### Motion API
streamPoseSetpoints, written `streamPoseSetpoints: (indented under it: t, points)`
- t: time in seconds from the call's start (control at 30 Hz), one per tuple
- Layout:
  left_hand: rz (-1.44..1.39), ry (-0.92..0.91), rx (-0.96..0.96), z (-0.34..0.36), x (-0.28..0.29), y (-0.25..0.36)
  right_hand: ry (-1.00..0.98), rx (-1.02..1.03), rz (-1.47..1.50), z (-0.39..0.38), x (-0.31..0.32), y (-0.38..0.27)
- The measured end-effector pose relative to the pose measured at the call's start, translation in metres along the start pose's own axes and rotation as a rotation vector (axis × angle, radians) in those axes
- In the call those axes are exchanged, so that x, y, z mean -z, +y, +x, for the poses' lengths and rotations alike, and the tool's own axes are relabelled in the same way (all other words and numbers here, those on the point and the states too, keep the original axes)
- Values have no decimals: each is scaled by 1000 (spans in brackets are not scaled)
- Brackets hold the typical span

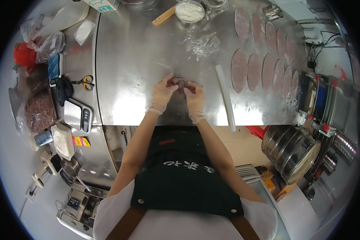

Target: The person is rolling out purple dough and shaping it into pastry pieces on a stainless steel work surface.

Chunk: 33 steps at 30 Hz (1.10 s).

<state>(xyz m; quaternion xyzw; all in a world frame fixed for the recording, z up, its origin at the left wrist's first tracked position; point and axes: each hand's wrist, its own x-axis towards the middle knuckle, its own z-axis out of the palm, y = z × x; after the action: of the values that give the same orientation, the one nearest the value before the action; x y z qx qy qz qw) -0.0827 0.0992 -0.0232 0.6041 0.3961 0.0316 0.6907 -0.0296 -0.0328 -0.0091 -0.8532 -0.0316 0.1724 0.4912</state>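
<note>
Between my hands, over the steel table [136,56], is a small dark reddish-brown lump [180,83] that looks like dough or paste. My left hand [163,95], in a thin clear glove, pinches its left side with thumb and fingers. From the other side my right hand [195,99], gloved alike, grips it with bent fingers. Part of the lump is hidden by the fingertips. To the right of my hands lies a white rolling pin [225,96]. Beyond it, flat oval pinkish-purple dough sheets [239,71] lie in two rows, dusted with flour.
A bowl of white flour [189,12] stands at the far edge beside a wooden handle [164,16], with flour scattered [202,44] nearer. On the left counter are scissors [86,83], a digital scale [78,115] and a bagged brown mass [41,112]. Metal sieves [290,152] stand lower right.
</note>
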Motion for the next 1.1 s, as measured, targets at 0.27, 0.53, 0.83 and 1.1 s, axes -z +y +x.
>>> streamPoseSetpoints:
  t: [0.27,0.53,0.83,1.1]
  points:
    - [81,-66,-94,3,-8,17,-6,-87,-17,2,-7,-9]
    - [277,-102,-275,-1,-4,13,18,-208,-176,45,6,-27]
    - [840,-133,-938,-36,11,-15,244,489,-707,38,-30,5]
    - [1087,-105,-872,-31,3,-24,247,584,-763,56,-35,-6]
